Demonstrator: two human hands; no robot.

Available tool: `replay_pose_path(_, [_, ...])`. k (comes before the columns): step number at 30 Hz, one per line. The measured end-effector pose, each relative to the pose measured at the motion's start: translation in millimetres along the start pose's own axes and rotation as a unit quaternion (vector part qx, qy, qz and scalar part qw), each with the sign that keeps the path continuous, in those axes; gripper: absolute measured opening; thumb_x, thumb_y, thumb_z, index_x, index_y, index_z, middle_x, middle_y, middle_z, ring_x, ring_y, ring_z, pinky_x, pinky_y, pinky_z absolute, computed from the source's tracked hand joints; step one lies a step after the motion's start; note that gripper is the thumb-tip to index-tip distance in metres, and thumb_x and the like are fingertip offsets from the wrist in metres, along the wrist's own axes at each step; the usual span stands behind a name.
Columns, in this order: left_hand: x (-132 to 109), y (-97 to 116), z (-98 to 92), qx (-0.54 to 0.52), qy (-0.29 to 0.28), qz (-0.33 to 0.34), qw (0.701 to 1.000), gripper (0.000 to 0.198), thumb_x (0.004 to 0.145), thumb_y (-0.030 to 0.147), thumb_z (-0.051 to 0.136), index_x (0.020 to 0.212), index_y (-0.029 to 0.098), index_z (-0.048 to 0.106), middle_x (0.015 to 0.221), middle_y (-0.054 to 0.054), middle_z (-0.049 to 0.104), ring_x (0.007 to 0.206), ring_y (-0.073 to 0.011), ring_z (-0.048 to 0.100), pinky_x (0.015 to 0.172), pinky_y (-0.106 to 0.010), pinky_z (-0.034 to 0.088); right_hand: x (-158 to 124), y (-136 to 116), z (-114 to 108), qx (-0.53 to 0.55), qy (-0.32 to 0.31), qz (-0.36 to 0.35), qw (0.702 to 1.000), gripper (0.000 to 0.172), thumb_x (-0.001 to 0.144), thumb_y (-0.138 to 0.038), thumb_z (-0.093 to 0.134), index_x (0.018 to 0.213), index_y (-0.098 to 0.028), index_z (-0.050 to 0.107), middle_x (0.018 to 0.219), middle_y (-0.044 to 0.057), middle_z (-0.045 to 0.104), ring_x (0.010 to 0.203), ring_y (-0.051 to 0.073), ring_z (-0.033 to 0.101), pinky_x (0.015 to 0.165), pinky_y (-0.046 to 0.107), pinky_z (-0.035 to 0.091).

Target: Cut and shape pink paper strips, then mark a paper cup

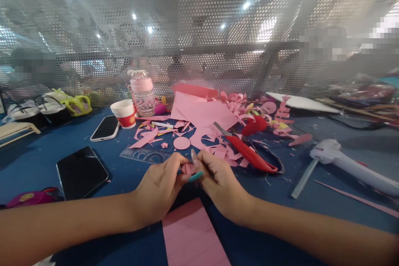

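My left hand (160, 187) and my right hand (226, 189) meet at the middle, fingertips pinched together around a small folded piece of pink paper (187, 169). Part of that piece is hidden behind the fingers. Long nails, one of them teal, stick out over it. Below the hands a pink paper strip (193, 232) with faint crease lines lies on the blue table. A clear stencil ruler (145, 156) sits just beyond my left hand. Past my right hand rests a red craft knife (246, 151) with its blade out, among pink scraps.
Pink paper sheets (205, 112) and cut scraps cover the table's middle. On the left are two phones (82, 172), paper cups (124, 113) and a pink-lidded bottle (142, 93). A white glue gun (352, 166) lies right. A perforated metal screen (199, 20) stands behind.
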State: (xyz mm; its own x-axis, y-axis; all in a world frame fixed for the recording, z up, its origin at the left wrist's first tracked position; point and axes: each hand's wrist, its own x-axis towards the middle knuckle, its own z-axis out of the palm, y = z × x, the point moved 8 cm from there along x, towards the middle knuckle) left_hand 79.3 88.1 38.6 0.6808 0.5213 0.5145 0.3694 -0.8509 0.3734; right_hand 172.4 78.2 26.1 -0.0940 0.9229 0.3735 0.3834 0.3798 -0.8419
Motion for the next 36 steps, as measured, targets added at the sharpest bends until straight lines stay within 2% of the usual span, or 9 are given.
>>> replay_pose_path(6, [-2, 1, 0.1, -0.002, 0.009, 0.003, 1.000, 0.016, 0.092, 0.029, 0.028, 0.091, 0.019, 0.040, 0.076, -0.002, 0.061, 0.058, -0.0143, 0.058, 0.051, -0.026, 0.043, -1, -3, -1, -0.003, 0.007, -0.008, 1.000, 0.014, 0.077, -0.014, 0.040, 0.066, -0.020, 0.034, 0.059, -0.005, 0.035, 0.052, 0.009, 0.031, 0.047, 0.021, 0.030])
replay_pose_path(8, [-2, -1, 1.1, -0.010, 0.003, -0.001, 1.000, 0.013, 0.092, 0.027, 0.030, 0.091, 0.019, 0.040, 0.077, -0.002, 0.060, 0.061, -0.0144, 0.059, 0.053, -0.026, 0.044, 0, -2, 0, 0.014, 0.011, 0.005, 1.000, 0.016, 0.080, -0.019, 0.041, 0.066, -0.020, 0.035, 0.058, -0.005, 0.033, 0.050, 0.009, 0.029, 0.044, 0.021, 0.028])
replay_pose_path(12, [-2, -5, 1.3, -0.023, -0.006, -0.024, 0.999, 0.010, 0.091, 0.025, 0.031, 0.091, 0.019, 0.040, 0.079, -0.003, 0.060, 0.067, -0.0161, 0.060, 0.057, -0.028, 0.046, 1, 8, 5, 0.103, 0.005, 0.080, 0.991, 0.028, 0.088, -0.037, 0.033, 0.066, -0.021, 0.036, 0.049, -0.008, 0.032, 0.040, 0.007, 0.030, 0.038, 0.019, 0.025])
replay_pose_path(15, [-2, -8, 3.1, -0.028, -0.020, -0.044, 0.998, 0.008, 0.090, 0.024, 0.033, 0.090, 0.019, 0.039, 0.077, -0.003, 0.060, 0.065, -0.0169, 0.059, 0.056, -0.029, 0.045, 0, 11, 10, 0.134, -0.016, 0.110, 0.985, 0.032, 0.087, -0.045, 0.035, 0.067, -0.020, 0.039, 0.046, -0.008, 0.034, 0.037, 0.007, 0.032, 0.036, 0.019, 0.026])
replay_pose_path(19, [-2, -7, 4.3, -0.050, -0.028, -0.031, 0.998, 0.008, 0.090, 0.026, 0.036, 0.087, 0.019, 0.039, 0.073, -0.001, 0.057, 0.061, -0.0154, 0.056, 0.054, -0.027, 0.043, 0, 6, 12, 0.124, -0.047, 0.082, 0.988, 0.031, 0.087, -0.042, 0.040, 0.066, -0.020, 0.039, 0.050, -0.007, 0.034, 0.040, 0.006, 0.032, 0.037, 0.019, 0.026])
replay_pose_path(23, [-2, -4, 3.8, -0.051, -0.033, -0.010, 0.998, 0.019, 0.090, 0.037, 0.036, 0.090, 0.018, 0.039, 0.076, -0.002, 0.058, 0.063, -0.0163, 0.056, 0.056, -0.027, 0.042, 2, 0, 7, 0.091, -0.036, 0.048, 0.994, 0.032, 0.086, -0.041, 0.040, 0.063, -0.019, 0.038, 0.057, -0.005, 0.034, 0.047, 0.007, 0.029, 0.039, 0.019, 0.026])
replay_pose_path(26, [-3, -3, 3.2, -0.041, -0.033, 0.001, 0.999, 0.026, 0.091, 0.041, 0.028, 0.092, 0.017, 0.040, 0.074, -0.003, 0.056, 0.061, -0.0162, 0.054, 0.055, -0.028, 0.041, 2, 3, 6, 0.100, -0.025, 0.060, 0.993, 0.033, 0.086, -0.041, 0.040, 0.061, -0.019, 0.036, 0.055, -0.006, 0.031, 0.046, 0.007, 0.027, 0.039, 0.019, 0.024])
replay_pose_path(30, [-3, -6, 5.2, -0.049, -0.045, -0.015, 0.998, 0.026, 0.092, 0.039, 0.026, 0.086, 0.018, 0.041, 0.069, -0.001, 0.054, 0.056, -0.0146, 0.051, 0.053, -0.027, 0.039, 3, 9, 11, 0.186, -0.035, 0.091, 0.978, 0.034, 0.083, -0.042, 0.045, 0.060, -0.019, 0.035, 0.050, -0.009, 0.025, 0.041, 0.005, 0.022, 0.037, 0.019, 0.019])
replay_pose_path(36, [-2, -7, 5.1, -0.098, -0.046, -0.027, 0.994, 0.022, 0.091, 0.038, 0.034, 0.079, 0.019, 0.039, 0.067, 0.000, 0.056, 0.057, -0.0140, 0.051, 0.052, -0.025, 0.038, 3, 13, 21, 0.277, -0.102, 0.154, 0.943, 0.034, 0.077, -0.045, 0.052, 0.060, -0.019, 0.038, 0.044, -0.011, 0.028, 0.037, 0.004, 0.020, 0.034, 0.018, 0.013])
